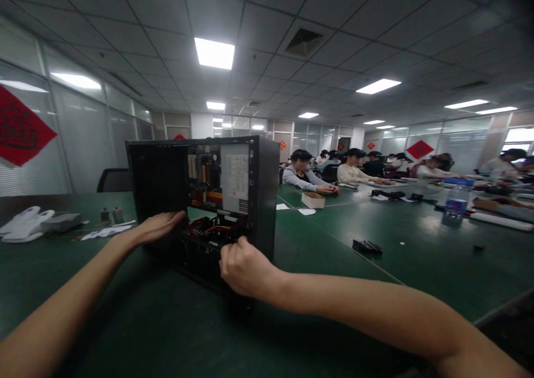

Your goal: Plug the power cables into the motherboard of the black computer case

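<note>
Head view: case (265,200) stands on table (308,261), near, left of centre. Left hand (161,226) at case's left part, fingers extended, not grasping. Right hand (248,264) at right part, fingers curled; cannot tell if grasping. Case probably heavy, stiff; wires (217,230) fragile. Better hold outer frame.

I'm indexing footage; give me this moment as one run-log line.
left hand: flat, at open computer case | right hand: fingers curled, at case's near side, grip unclear | wires: inside case
</note>
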The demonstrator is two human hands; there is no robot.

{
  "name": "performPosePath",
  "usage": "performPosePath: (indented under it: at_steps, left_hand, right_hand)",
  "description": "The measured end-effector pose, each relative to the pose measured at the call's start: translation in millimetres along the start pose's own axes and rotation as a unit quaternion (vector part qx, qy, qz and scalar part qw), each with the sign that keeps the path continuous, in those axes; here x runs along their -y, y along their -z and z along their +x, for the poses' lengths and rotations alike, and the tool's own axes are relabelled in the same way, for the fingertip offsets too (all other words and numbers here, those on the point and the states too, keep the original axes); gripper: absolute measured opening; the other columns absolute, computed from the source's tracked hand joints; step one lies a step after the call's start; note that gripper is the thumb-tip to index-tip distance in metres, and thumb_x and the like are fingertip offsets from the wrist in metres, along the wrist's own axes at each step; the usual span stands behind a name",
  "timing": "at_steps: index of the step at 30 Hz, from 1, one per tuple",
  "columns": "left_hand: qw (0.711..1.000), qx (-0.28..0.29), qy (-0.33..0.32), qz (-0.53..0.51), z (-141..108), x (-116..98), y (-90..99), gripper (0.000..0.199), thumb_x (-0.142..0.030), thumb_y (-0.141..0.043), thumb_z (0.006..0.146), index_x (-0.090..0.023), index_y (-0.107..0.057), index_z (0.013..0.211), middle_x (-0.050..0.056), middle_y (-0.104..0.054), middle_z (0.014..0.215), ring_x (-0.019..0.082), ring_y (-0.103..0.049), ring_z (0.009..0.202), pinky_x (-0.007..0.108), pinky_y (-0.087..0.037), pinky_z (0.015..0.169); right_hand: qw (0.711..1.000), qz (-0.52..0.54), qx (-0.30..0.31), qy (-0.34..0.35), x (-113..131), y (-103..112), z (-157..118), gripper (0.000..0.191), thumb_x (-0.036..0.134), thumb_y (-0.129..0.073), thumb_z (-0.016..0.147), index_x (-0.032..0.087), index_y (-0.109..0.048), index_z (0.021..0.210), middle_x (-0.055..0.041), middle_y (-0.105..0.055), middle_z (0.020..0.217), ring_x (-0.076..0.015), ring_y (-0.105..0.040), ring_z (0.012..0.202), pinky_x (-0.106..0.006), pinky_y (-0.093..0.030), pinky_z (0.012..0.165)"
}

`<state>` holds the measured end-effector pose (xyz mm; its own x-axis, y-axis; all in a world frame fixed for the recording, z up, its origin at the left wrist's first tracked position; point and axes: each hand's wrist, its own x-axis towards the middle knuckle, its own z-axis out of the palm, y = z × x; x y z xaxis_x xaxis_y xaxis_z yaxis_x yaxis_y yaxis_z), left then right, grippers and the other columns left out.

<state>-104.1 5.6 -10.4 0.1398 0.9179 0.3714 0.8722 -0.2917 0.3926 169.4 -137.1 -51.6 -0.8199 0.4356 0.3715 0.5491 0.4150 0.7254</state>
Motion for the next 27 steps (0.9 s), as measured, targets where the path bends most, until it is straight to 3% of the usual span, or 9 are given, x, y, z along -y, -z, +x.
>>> performPosePath:
  at_steps: [3,6,11,14,17,22,27]
  left_hand:
    - [0.982,0.136,-0.089,0.094,-3.4,-4.3,-6.4,0.045,-0.053,-0.048,0.091,-0.026,-0.072,0.117,0.004,-0.074,0.112,0.026,-0.067,0.099,0.028,-0.045,0.081]
    - [0.968,0.137,-0.131,0.163,-9.5,-19.8,-15.4,0.069,-0.070,-0.059,0.077,-0.029,-0.062,0.132,0.009,-0.073,0.111,0.031,-0.067,0.098,0.030,-0.045,0.078]
    - [0.960,0.105,-0.162,0.201,-11.6,-55.0,-33.8,0.080,-0.075,-0.052,0.080,-0.024,-0.050,0.141,0.014,-0.072,0.110,0.033,-0.067,0.098,0.035,-0.047,0.078]
    - [0.957,0.085,-0.167,0.220,-10.9,-70.2,-41.5,0.078,-0.075,-0.047,0.083,-0.018,-0.052,0.136,0.016,-0.072,0.109,0.034,-0.068,0.095,0.037,-0.050,0.076]
    - [0.955,0.081,-0.161,0.237,-12.7,-79.1,-44.4,0.070,-0.073,-0.045,0.085,-0.015,-0.064,0.119,0.017,-0.073,0.101,0.032,-0.069,0.087,0.036,-0.051,0.072]
    - [0.954,0.092,-0.145,0.244,-19.6,-85.8,-41.4,0.068,-0.073,-0.041,0.088,-0.014,-0.075,0.090,0.017,-0.073,0.084,0.032,-0.070,0.079,0.036,-0.049,0.067]
    - [0.959,0.097,-0.114,0.240,-27.2,-92.8,-39.0,0.069,-0.074,-0.042,0.087,-0.014,-0.076,0.086,0.016,-0.073,0.081,0.032,-0.070,0.077,0.035,-0.047,0.064]
  right_hand:
    - [0.999,0.027,0.022,-0.030,-29.3,-15.0,-31.5,0.042,0.023,-0.029,0.102,0.011,-0.066,0.086,-0.0116,-0.063,0.076,-0.0202,-0.055,0.064,-0.037,-0.039,0.064]
    - [0.997,0.058,0.022,-0.045,-62.0,-40.0,-57.5,0.041,0.023,-0.030,0.101,0.014,-0.066,0.083,-0.0101,-0.064,0.070,-0.0185,-0.054,0.062,-0.037,-0.034,0.067]
    - [0.997,0.042,-0.043,-0.056,-110.3,-94.1,-82.1,0.029,0.021,-0.042,0.092,0.015,-0.066,0.076,-0.0076,-0.064,0.064,-0.0160,-0.049,0.057,-0.036,-0.029,0.068]
    - [0.991,0.021,-0.127,-0.032,-126.2,-116.9,-85.7,0.022,0.022,-0.049,0.085,0.015,-0.062,0.069,-0.0045,-0.061,0.058,-0.0142,-0.045,0.052,-0.034,-0.027,0.065]
    - [0.983,0.010,-0.181,-0.039,-129.2,-126.0,-85.0,0.024,0.025,-0.051,0.087,0.016,-0.060,0.067,-0.0027,-0.060,0.057,-0.0135,-0.044,0.051,-0.034,-0.026,0.066]
    - [0.977,0.026,-0.200,-0.072,-124.0,-125.3,-83.1,0.031,0.029,-0.051,0.093,0.017,-0.058,0.066,-0.0019,-0.061,0.056,-0.0130,-0.046,0.050,-0.033,-0.026,0.066]
    - [0.973,0.026,-0.222,-0.061,-127.5,-122.2,-85.1,0.034,0.031,-0.052,0.093,0.018,-0.057,0.061,-0.0006,-0.058,0.052,-0.0126,-0.043,0.048,-0.033,-0.026,0.065]
